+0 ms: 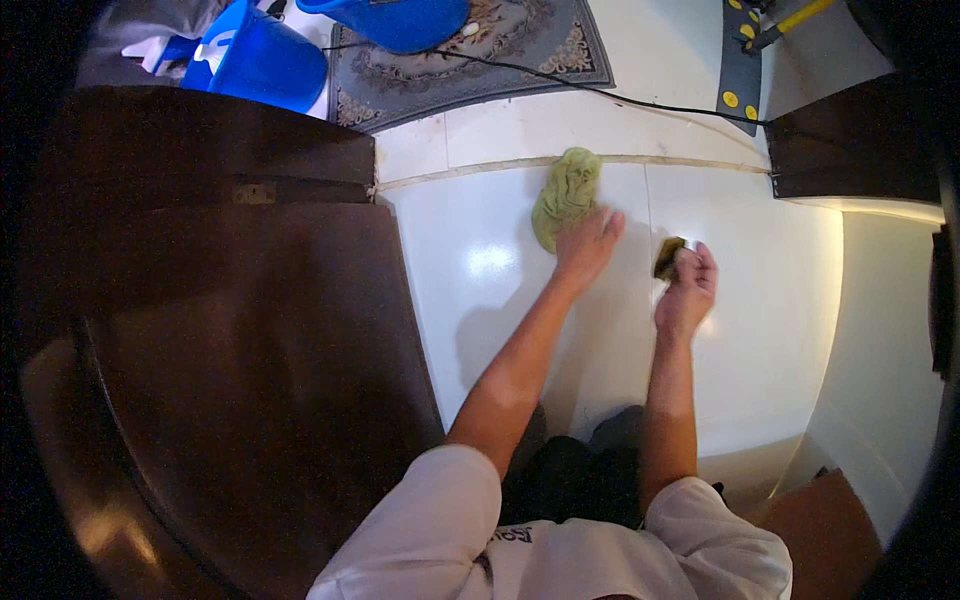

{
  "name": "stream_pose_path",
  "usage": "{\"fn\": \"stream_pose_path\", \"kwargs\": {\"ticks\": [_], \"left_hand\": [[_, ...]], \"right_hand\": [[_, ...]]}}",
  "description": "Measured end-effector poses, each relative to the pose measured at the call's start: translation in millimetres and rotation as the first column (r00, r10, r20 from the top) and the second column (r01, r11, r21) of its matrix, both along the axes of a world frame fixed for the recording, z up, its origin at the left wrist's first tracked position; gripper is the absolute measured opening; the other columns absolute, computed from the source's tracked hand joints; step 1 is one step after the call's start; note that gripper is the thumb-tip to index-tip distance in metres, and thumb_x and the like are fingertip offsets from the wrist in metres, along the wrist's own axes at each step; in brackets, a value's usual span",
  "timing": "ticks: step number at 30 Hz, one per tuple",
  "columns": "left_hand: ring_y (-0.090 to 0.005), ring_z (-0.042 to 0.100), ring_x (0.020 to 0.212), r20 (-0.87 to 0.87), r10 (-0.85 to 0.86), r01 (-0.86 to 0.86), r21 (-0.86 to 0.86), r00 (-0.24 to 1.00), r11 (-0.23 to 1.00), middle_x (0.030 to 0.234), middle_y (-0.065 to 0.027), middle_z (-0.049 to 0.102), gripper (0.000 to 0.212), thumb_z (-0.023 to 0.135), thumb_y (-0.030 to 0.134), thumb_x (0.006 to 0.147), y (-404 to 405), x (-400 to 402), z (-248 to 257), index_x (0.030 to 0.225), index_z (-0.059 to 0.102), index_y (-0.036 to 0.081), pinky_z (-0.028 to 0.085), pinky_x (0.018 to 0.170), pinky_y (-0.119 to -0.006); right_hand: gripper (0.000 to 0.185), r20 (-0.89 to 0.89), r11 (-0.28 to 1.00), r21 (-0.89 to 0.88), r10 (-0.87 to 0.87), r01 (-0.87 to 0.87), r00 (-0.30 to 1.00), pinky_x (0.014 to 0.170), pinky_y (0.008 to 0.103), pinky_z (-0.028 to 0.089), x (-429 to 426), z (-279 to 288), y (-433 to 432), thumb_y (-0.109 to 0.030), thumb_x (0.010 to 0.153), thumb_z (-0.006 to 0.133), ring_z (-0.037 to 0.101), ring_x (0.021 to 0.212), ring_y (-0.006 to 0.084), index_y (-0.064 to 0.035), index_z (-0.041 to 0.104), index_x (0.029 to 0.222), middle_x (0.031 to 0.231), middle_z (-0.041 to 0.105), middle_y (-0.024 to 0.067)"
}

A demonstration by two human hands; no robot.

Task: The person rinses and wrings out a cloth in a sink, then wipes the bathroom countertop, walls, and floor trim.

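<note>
On the glossy white tiled floor [480, 330] lies a crumpled green cloth [574, 184], just short of the tile threshold. My left hand [589, 247] is over the cloth's near right edge and touches it; whether the fingers close on the fabric is not clear. To the right, my right hand [688, 289] pinches a small dark yellow-green scouring sponge [669, 259] between thumb and fingers. That sponge is at or just above the floor, slightly blurred.
A dark wooden door [255, 337] stands along the left, a dark door frame [855, 142] at right. Beyond the threshold are a blue bucket [274, 64] beside a spray bottle [154, 54], another blue bucket [397, 22], a patterned rug [480, 71] and a black cable [555, 78].
</note>
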State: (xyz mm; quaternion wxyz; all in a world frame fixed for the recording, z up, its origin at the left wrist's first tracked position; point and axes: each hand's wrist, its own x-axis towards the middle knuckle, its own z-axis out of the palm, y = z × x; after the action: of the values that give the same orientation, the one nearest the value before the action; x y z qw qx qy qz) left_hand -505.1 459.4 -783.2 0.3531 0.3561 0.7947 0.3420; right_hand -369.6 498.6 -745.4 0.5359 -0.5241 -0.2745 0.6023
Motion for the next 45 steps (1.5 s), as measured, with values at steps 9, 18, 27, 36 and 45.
{"fn": "stream_pose_path", "kwargs": {"ticks": [9,18,27,36,45], "left_hand": [[-0.0089,0.05,0.073,0.597,0.275,-0.32,-0.032,0.753,0.947,0.081,-0.0003,0.059,0.025,0.058,0.02,0.082,-81.8,-33.8,53.1,0.099,0.06,0.002,0.041,0.069,-0.024],[-0.0065,0.049,0.071,0.589,0.545,-0.629,-0.079,0.596,0.774,0.078,0.0026,0.056,0.018,0.056,0.015,0.084,-164.9,-73.9,53.0,0.095,0.059,0.0,0.04,0.068,-0.02],[-0.0126,0.056,0.072,0.708,0.635,-0.852,-0.09,0.31,0.516,0.083,-0.0045,0.059,0.017,0.055,0.017,0.084,-240.7,-96.8,54.5,0.094,0.055,0.003,0.047,0.065,-0.025],[-0.0141,0.058,0.076,0.693,0.654,-0.902,-0.014,0.303,0.432,0.09,-0.0072,0.06,0.023,0.054,0.017,0.085,-214.7,-102.0,72.8,0.103,0.053,0.002,0.048,0.07,-0.027],[-0.0144,0.058,0.078,0.728,0.588,-0.867,0.017,0.352,0.499,0.09,-0.0085,0.06,0.018,0.052,0.015,0.086,-201.6,-94.0,38.4,0.097,0.054,0.001,0.047,0.076,-0.031]], "right_hand": [[0.02,-0.058,0.951,-0.105,0.285,-0.29,0.957,0.068,0.0231,0.045,-96.7,-1.7,-71.7,0.004,0.074,0.059,0.054,0.078,0.0117,0.0006,0.054,0.093,0.084,0.057,0.0055],[0.066,0.903,0.657,0.103,0.253,-0.747,0.346,0.094,0.0428,0.032,-142.2,-41.9,-32.0,-0.032,0.059,0.075,0.037,0.114,0.0352,-0.0073,0.049,0.115,0.12,0.043,0.0201],[0.05,0.967,0.503,0.04,0.198,-0.863,0.161,0.085,0.0403,0.035,-166.3,-100.6,-15.2,-0.013,0.056,0.07,0.045,0.103,0.0322,-0.0131,0.055,0.104,0.109,0.052,0.0111],[0.049,0.923,-0.111,0.22,0.344,-0.969,0.17,0.099,0.0471,0.023,-217.6,-126.2,-229.7,-0.022,0.075,0.047,0.03,0.122,0.0271,-0.0033,0.042,0.12,0.129,0.037,0.0126],[0.061,0.989,0.122,-0.071,0.138,-0.99,-0.054,0.098,0.0486,0.024,-130.3,-135.5,-64.6,-0.027,0.057,0.069,0.032,0.12,0.0307,-0.0093,0.05,0.112,0.123,0.041,0.0116]]}}
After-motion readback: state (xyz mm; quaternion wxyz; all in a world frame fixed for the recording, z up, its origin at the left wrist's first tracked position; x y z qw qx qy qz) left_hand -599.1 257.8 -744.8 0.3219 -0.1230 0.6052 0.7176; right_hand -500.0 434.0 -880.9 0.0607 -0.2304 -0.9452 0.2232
